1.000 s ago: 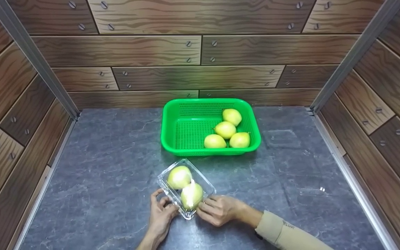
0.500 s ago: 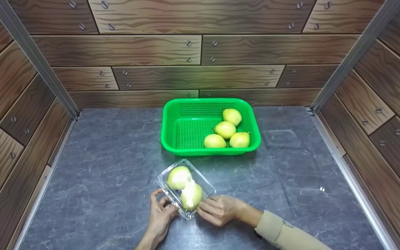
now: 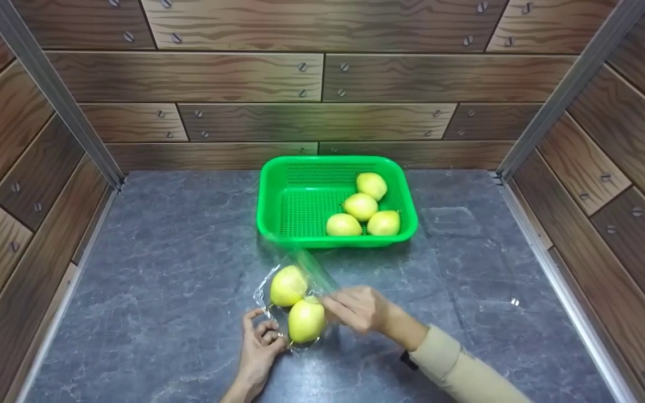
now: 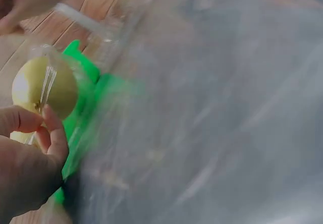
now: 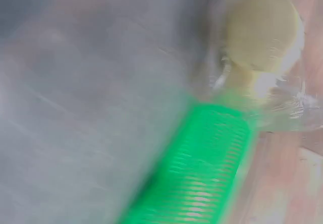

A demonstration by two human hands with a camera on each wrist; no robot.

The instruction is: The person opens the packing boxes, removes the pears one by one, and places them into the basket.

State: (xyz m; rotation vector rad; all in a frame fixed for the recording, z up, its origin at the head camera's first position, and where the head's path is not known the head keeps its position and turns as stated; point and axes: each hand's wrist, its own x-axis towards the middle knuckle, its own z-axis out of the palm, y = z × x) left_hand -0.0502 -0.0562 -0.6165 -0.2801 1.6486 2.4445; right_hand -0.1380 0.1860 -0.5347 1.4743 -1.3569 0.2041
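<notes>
A clear plastic clamshell box [image 3: 263, 285] sits at the front middle of the table, seen in the head view. Two yellow-green pears [image 3: 289, 286] lie inside it. My left hand [image 3: 261, 344] pinches the box's lower left edge; the left wrist view shows thumb and fingertips on the clear rim beside a pear [image 4: 50, 85]. With curled fingers my right hand [image 3: 356, 308] holds the box's transparent lid [image 3: 316, 267], blurred and raised at the right side. The right wrist view shows a blurred pear [image 5: 265, 30] under plastic; the right fingers are not visible there.
Behind the box stands a green perforated basket [image 3: 269, 196] with several pears [image 3: 361, 207] in its right half. Faint clear plastic pieces [image 3: 450, 220] lie on the table to the right. Wood-patterned walls [image 3: 311, 123] surround the back and sides.
My right hand has moved up and slightly back, raising the lid from over the pears. My left hand stays at the box's edge. The head view has shifted slightly.
</notes>
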